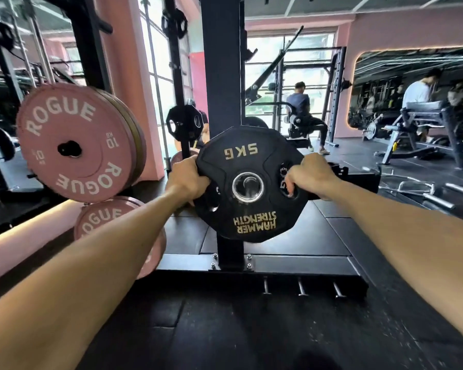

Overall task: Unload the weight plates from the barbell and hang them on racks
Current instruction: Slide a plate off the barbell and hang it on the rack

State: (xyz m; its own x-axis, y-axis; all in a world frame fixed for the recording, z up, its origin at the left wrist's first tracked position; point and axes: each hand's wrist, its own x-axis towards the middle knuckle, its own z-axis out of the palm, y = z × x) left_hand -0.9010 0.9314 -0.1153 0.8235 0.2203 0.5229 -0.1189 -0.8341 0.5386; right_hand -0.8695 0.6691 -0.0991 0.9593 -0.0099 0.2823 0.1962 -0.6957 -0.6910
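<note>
Hanging is judged the step in hand: the black 5 kg plate [247, 184] is gripped at both sides, left hand [189, 178] and right hand [312, 176] with fingers curled into its grip holes, its bore before the upright [221, 62]. Alignment with a peg, then a push, seems needed. Pink plates [74, 142] hang nearby; black rubber floor [225, 329] lies below.

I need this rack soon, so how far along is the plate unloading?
Done: pink 10 kg plates already hang on a peg to the left, another pink plate below them. In hand: the left hand and right hand grip the black 5 kg plate, its centre hole around a peg on the black upright. Left: letting go; the barbell is out of view, so remaining plates are unknown.
</note>
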